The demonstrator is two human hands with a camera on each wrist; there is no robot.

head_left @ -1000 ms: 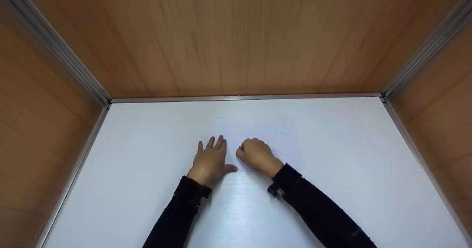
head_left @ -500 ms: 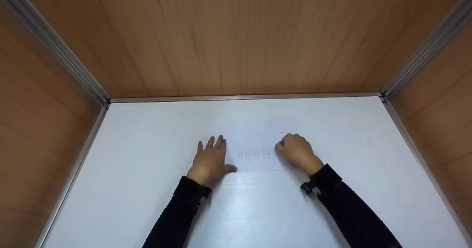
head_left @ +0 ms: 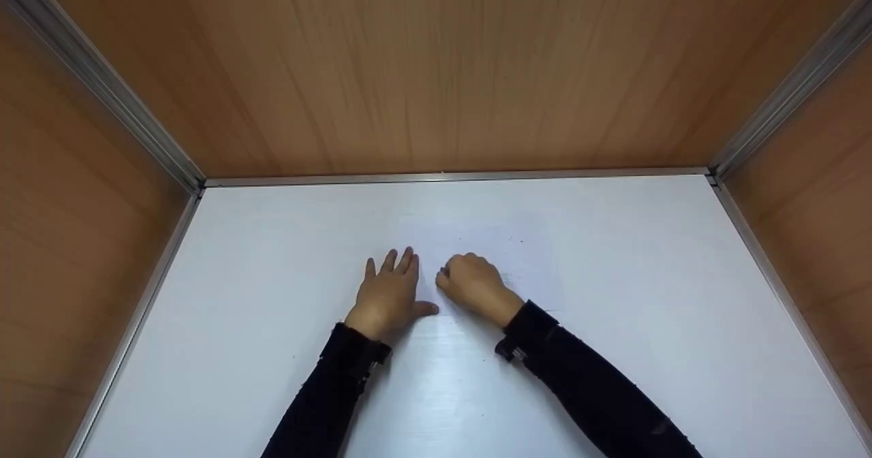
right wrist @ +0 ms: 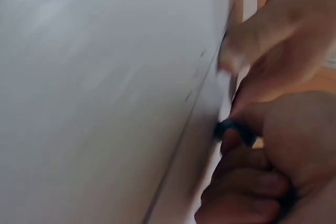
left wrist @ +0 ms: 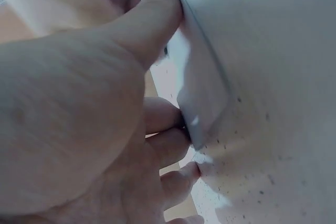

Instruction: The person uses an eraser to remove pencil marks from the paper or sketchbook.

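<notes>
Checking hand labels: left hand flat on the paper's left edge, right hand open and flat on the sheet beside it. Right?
Not quite. The left hand does lie flat on the left edge of the paper, but the right hand is not open: the head view shows its fingers curled, and the right wrist view shows them pinching a small dark object against the sheet.

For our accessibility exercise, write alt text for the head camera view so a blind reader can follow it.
A person's two hands rest on a white sheet of paper on a white table: the left hand lies flat on its left edge, the right hand curled beside it. Black sleeves, wooden walls around.
</notes>
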